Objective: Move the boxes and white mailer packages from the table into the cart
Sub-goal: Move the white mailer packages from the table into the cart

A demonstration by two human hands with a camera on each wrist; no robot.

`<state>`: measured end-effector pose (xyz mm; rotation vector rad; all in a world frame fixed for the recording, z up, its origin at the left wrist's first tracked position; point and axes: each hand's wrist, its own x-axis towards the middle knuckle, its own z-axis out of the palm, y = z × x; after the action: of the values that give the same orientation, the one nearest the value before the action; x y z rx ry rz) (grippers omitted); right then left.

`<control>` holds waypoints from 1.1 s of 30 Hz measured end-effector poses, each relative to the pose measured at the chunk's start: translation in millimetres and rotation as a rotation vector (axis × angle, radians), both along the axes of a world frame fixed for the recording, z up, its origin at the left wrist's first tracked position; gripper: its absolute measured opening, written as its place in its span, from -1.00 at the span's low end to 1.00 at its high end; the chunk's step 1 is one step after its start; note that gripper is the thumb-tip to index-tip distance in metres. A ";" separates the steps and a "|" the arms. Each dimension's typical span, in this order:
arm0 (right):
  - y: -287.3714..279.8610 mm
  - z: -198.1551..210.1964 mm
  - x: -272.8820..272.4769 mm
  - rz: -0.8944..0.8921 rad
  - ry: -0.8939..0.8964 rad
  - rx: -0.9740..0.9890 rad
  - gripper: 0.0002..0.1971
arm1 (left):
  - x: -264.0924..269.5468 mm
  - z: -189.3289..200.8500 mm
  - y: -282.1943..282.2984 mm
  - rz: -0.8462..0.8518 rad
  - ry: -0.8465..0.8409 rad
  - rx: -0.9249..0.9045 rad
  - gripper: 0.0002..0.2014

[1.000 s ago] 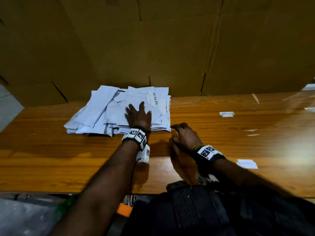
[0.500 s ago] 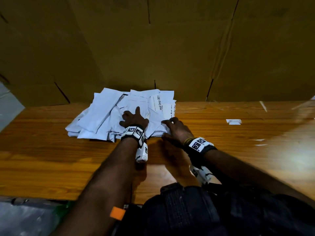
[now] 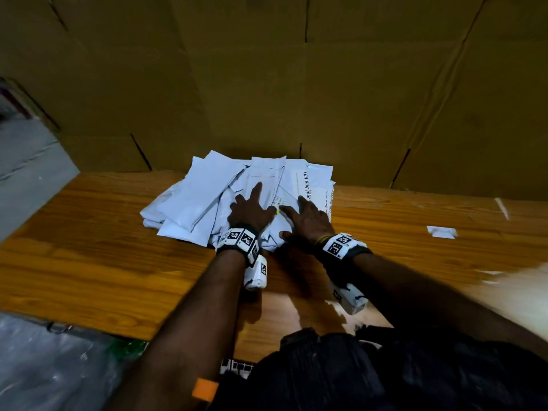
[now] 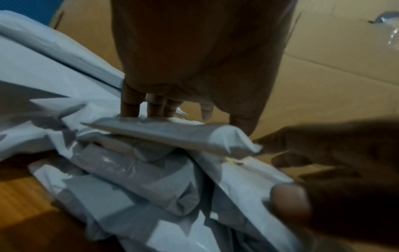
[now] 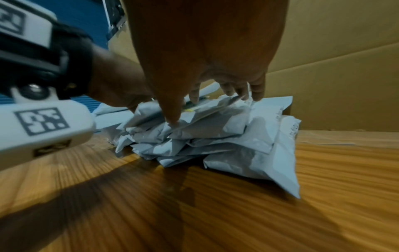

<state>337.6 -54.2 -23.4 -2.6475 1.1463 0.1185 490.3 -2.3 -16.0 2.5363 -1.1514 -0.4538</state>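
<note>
Both hands down on a heap of white mailer packages [image 3: 237, 191], piled at the far side of the wooden tabletop [image 3: 89, 262], right up against a wall of flattened cardboard [image 3: 267, 84]. Left hand [image 3: 252, 210] laid flat atop the pile, fingers straight & spread, index pointing away; seen from left wrist cam pressing fingertips [image 4: 129, 105] onto a folded mailer edge [image 4: 172, 134]. Right hand [image 3: 308, 221] just beside it, touching the pile's right half, fingers extended & splayed, thumb toward the near edge of the heap; from right wrist cam, fingertips [image 5: 257, 92] resting on crumpled top mailers, thumb [image 5: 172, 112] pushed into the creased plastic. Neither hand curled round anything: both flat, pressing, not gripping. Mailers overlapping at angles, several layers deep, one on the right w/ black printed text [image 3: 305, 185] facing up. Tracking bands w/ black-and-white markers on both wrists [image 3: 238, 237], small white camera units slung below. Loose white paper scrap [image 3: 441, 232] well apart to the right on the tabletop, thin strips further back. Grey floor at left, dark garment at bottom of head view, orange tag [image 3: 204, 390] near lower edge. No cart or boxes identifiable in any view; mailers all on the tabletop.
</note>
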 end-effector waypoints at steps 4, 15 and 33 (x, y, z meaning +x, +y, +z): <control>-1.6 -1.9 7.0 -0.047 0.055 -0.023 -0.25 | 3.0 -0.2 4.2 0.051 0.091 -0.128 -0.22; -11.5 1.9 -8.9 -0.312 -0.061 -0.148 -0.65 | 1.2 -0.4 11.9 0.248 0.161 -0.324 -0.29; -18.6 -12.2 19.1 -0.124 0.048 0.048 -0.08 | 3.0 -6.4 -8.1 0.156 -0.001 0.050 -0.31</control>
<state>356.7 -72.8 -35.5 -2.5372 1.3023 0.1857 493.3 -10.4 -22.5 2.6447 -0.9441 -0.4474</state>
